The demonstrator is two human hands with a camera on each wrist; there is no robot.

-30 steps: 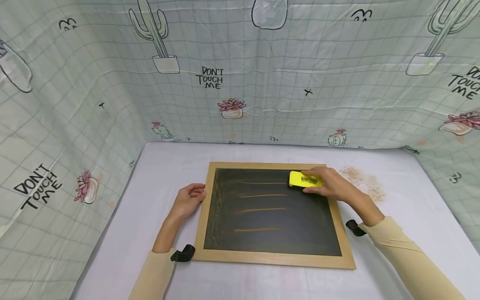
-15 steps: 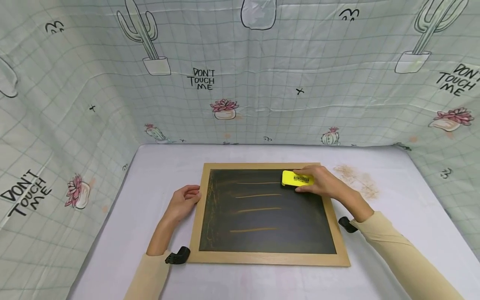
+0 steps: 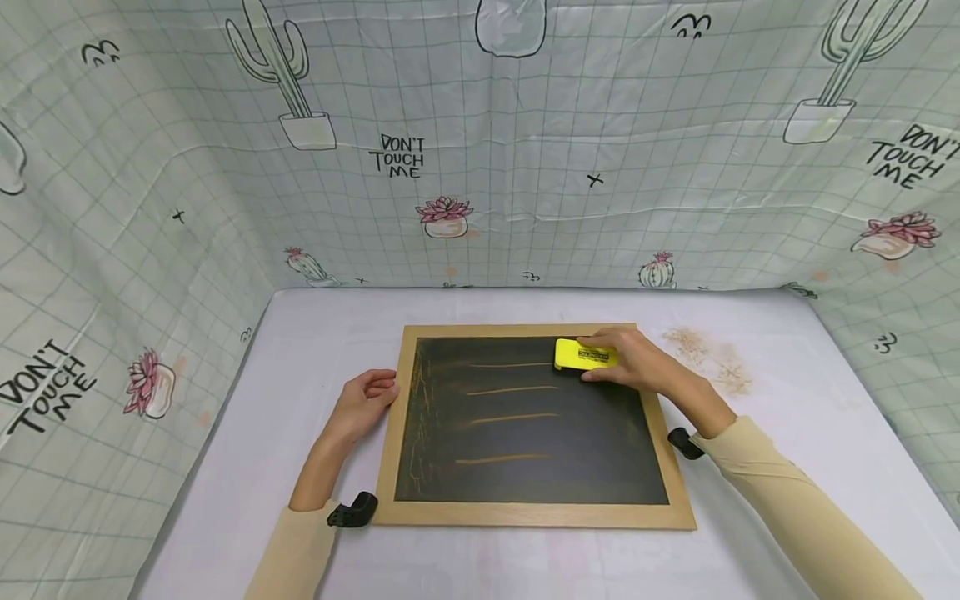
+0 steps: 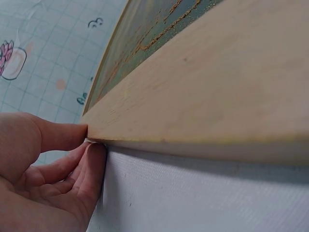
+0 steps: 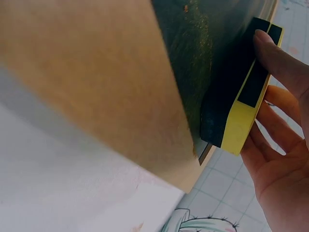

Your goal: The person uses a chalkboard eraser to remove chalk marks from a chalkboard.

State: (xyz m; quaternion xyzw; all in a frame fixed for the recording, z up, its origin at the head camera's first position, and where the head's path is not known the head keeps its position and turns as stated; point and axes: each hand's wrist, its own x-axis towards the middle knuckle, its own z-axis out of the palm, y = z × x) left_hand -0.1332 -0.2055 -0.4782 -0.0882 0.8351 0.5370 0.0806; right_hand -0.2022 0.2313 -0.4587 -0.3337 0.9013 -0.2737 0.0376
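Observation:
A chalkboard [image 3: 510, 483] with a pale wooden frame lies on the table, bearing several short orange chalk lines and scribbled marks along its left side. My right hand [image 3: 633, 358] grips a yellow-and-black board eraser [image 3: 573, 354], its dark underside on the upper right of the board, at the end of the top line. In the right wrist view, my thumb lies along one side of the eraser [image 5: 236, 121] and the fingers along the other. My left hand [image 3: 363, 406] holds the left frame edge; in the left wrist view, thumb and curled fingertips meet at the frame [image 4: 203, 96].
A white cloth covers the table [image 3: 322, 333]. Orange-brown chalk dust [image 3: 705, 354] marks it right of the board. A grid-patterned curtain [image 3: 517, 167] with cactus drawings rises behind and on both sides. Black wrist cameras [image 3: 352, 510] sit at both cuffs.
The whole head view has shifted a little. My right hand has slid the eraser slightly left along the top line, whose visible part is shorter. The left hand stays at the frame.

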